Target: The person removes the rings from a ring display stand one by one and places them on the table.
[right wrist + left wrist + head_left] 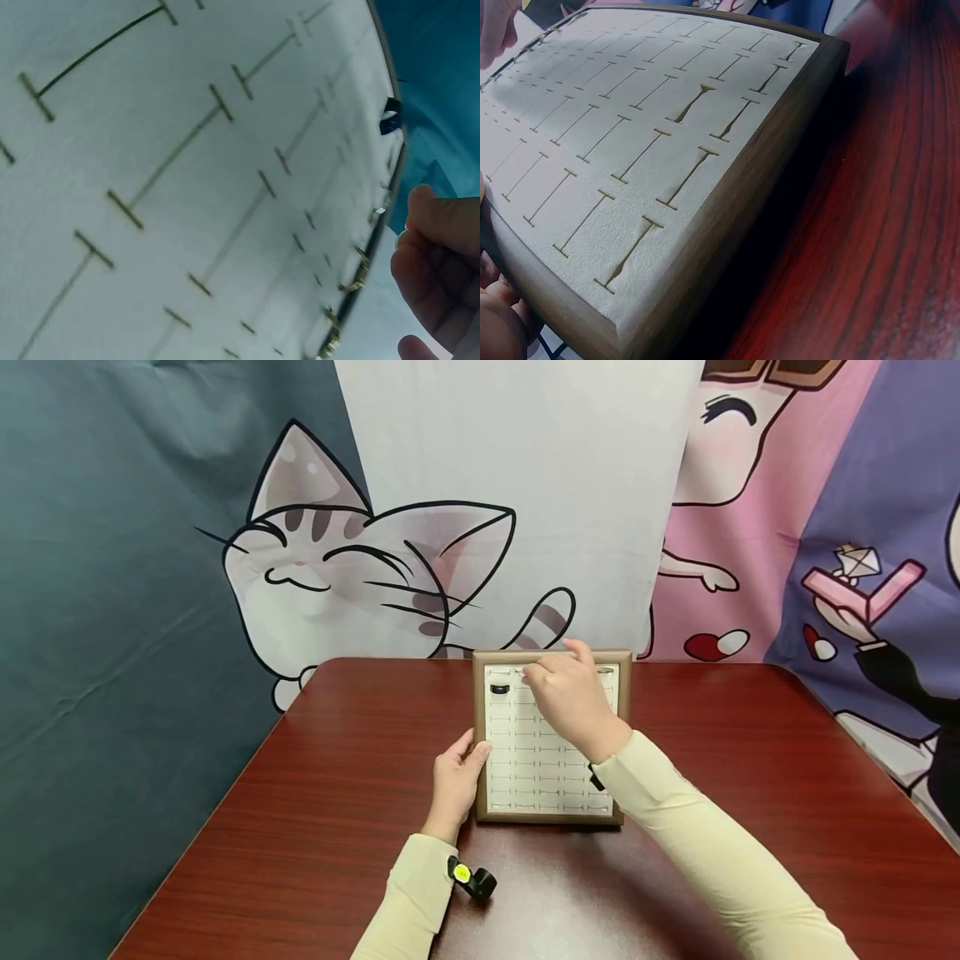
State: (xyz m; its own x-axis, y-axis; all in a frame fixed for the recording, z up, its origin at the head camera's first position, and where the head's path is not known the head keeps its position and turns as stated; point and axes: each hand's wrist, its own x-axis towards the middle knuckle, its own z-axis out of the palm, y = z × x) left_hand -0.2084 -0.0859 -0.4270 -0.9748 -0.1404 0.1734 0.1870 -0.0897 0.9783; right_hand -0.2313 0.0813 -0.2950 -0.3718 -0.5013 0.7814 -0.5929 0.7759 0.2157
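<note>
A wood-framed ring display board [551, 817], with a white padded face cut in rows of slits, leans up on the table. My left hand [455, 781] grips its left edge, thumb on the front, fingers [501, 319] behind. My right hand [573, 697] is at the top row, thumb and forefinger close together. In the right wrist view, its fingertips [421, 196] are just beside a silver ring [381, 211]; I cannot tell whether they pinch anything. A black ring [499, 689] sits at upper left. Gold rings [354, 279] line the top edge.
The board stands on a dark red wooden table [360, 760]. Behind the table hangs a cartoon-printed cloth [585, 485]. A black strap with a small device [472, 878] is on my left wrist, and my right forearm crosses the board's lower right side.
</note>
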